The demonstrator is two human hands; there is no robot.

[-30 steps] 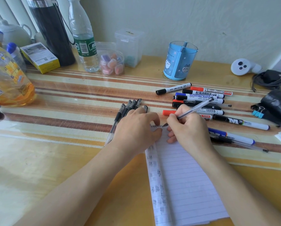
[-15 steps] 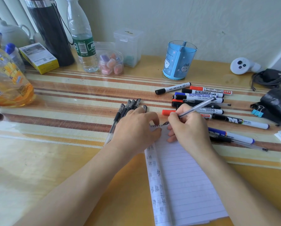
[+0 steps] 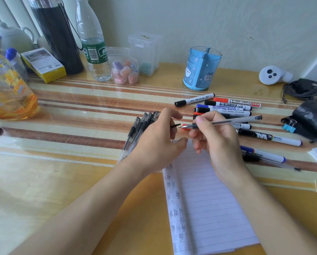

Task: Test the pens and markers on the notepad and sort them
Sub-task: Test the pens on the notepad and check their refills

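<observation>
Pen (image 3: 227, 122) is now off the notepad (image 3: 205, 199); a second ago its tip was writing there. Right hand (image 3: 214, 138) pinches it mid-desk, over the pad's far end. Long axis runs parallel to the desk's far edge, tip toward the left edge, facing a dark cap (image 3: 175, 125) pinched in the left hand (image 3: 154, 142). Test likely done; capping next.
</observation>
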